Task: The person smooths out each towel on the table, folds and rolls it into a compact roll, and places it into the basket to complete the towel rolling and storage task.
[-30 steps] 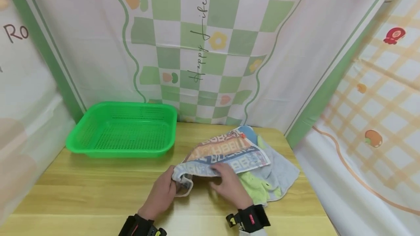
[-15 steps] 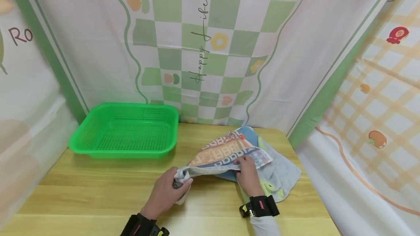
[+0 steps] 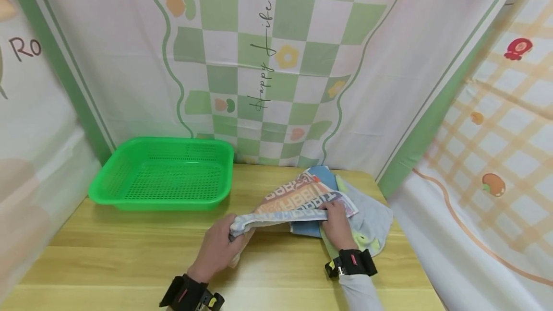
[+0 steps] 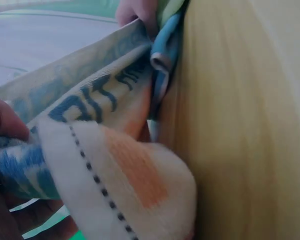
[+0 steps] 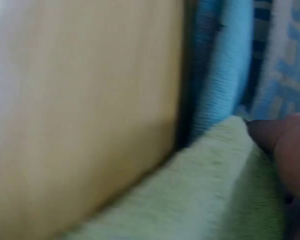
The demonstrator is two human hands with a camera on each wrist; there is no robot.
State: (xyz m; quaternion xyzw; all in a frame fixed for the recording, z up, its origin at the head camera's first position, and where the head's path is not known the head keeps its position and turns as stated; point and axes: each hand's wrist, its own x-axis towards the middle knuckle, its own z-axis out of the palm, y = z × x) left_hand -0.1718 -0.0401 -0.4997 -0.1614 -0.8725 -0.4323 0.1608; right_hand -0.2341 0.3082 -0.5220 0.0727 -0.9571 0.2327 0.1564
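Note:
A towel with printed letters in orange, blue and white is stretched between both hands, its near edge lifted off the table. My left hand grips a bunched corner of it, and in the left wrist view a white and orange flap hangs below the fingers. At the other end of that edge, my right hand pinches the towel. Under and beside the right hand lie a blue towel and a grey towel with green parts. The right fingertips are partly hidden by cloth.
A green plastic basket with a perforated bottom stands at the back left of the wooden table. Printed curtains hang behind the table and along both sides.
My right hand has moved right along the towel's near edge and now pinches it further out. The edge has been pulled straighter between the hands. The left hand keeps its grip.

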